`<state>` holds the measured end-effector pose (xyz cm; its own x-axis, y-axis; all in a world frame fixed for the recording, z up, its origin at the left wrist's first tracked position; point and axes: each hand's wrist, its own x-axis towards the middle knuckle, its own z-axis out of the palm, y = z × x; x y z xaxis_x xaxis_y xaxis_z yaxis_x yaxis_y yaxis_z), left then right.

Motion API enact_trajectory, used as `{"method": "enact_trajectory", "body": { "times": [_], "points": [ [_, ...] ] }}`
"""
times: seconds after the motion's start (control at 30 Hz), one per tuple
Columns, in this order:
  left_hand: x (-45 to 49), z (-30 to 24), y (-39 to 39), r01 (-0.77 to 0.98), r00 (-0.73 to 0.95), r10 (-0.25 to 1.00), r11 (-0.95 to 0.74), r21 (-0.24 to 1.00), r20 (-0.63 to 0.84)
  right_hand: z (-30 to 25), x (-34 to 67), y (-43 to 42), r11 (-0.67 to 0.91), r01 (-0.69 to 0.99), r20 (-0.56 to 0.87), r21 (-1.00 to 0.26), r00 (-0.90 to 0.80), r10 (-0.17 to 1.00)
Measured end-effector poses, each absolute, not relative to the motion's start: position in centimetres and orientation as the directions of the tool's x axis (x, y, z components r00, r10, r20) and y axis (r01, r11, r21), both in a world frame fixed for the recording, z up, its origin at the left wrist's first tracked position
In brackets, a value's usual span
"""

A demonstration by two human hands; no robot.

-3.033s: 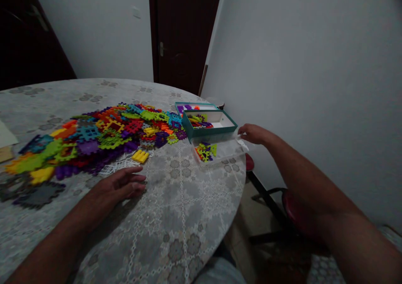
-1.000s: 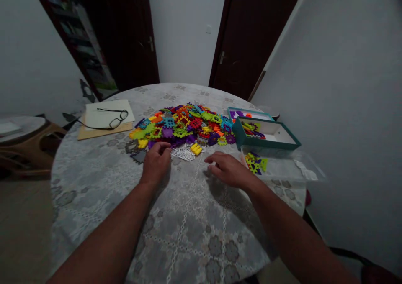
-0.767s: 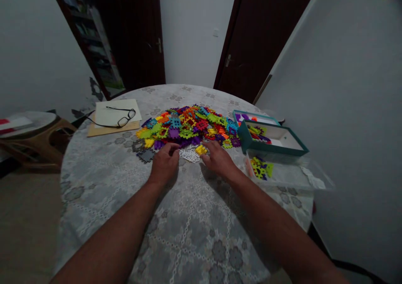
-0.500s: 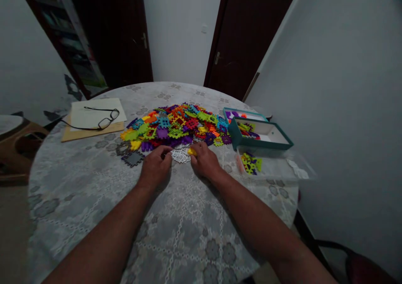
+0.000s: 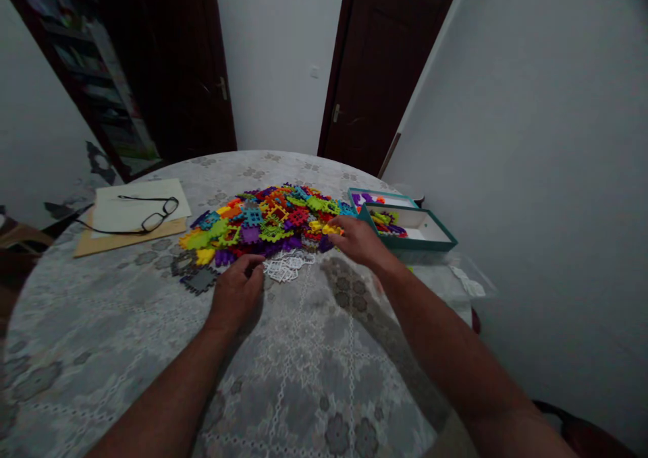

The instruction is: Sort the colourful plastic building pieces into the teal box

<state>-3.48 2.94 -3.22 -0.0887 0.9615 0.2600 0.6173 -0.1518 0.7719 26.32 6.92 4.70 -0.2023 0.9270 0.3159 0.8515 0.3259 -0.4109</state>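
My right hand (image 5: 359, 241) is raised at the right side of a heap of colourful plastic interlocking pieces (image 5: 273, 222). Its thumb and forefinger pinch a yellow plastic piece (image 5: 333, 229); other yellow pieces (image 5: 316, 226) lie just left of it in the heap. On the tablecloth, my left hand (image 5: 237, 288) rests with bent fingers, a gap showing between thumb and forefinger. Its fingertips are at the left edge of a small pile of flat white plastic pieces (image 5: 287, 266), and I see nothing held there. A grey toothed plate (image 5: 200, 280) lies to its left.
Glasses (image 5: 154, 222) lie on papers (image 5: 114, 202) at the left. Toward the right stand a green box (image 5: 443, 232) with pieces inside, a second box lid (image 5: 392, 197) behind it, and a clear tray (image 5: 480, 272) partly behind my right forearm. Lace cloth covers the round table (image 5: 283, 350).
My right hand has moved from beside the white pieces, up and right to the heap's right side, with the yellow piece. My left hand stays by the white pieces. The view has shifted slightly.
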Motion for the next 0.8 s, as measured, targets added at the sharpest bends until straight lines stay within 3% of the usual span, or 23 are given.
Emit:
{"method": "enact_trajectory", "body": {
  "times": [0.2, 0.4, 0.5, 0.6, 0.8],
  "points": [
    [-3.4, -3.3, 3.0, 0.603, -0.088, 0.968, -0.136, 0.786, 0.236, 8.9, 33.3, 15.6, -0.044, 0.946, 0.381, -0.322, 0.172, 0.909],
    [-3.4, -3.3, 2.8, 0.584, -0.091, 0.966, -0.144, 0.799, 0.240, 9.7, 35.8, 18.4, -0.164, 0.924, 0.430, -0.346, 0.311, 0.848],
    [-3.4, -3.6, 2.9, 0.574, -0.095, 0.964, -0.149, 0.805, 0.246, 8.8, 34.3, 17.3, -0.114, 0.932, 0.437, -0.344, 0.266, 0.859],
    [-3.3, -3.9, 3.0, 0.565, -0.121, 0.958, -0.148, 0.812, 0.259, 7.2, 31.0, 15.2, 0.045, 0.932, 0.430, -0.359, 0.122, 0.895],
    [-3.3, -4.4, 3.0, 0.580, -0.145, 0.945, -0.160, 0.799, 0.294, 3.1, 22.8, 11.2, 0.297, 0.874, 0.275, -0.385, -0.199, 0.941]
  ]
}}
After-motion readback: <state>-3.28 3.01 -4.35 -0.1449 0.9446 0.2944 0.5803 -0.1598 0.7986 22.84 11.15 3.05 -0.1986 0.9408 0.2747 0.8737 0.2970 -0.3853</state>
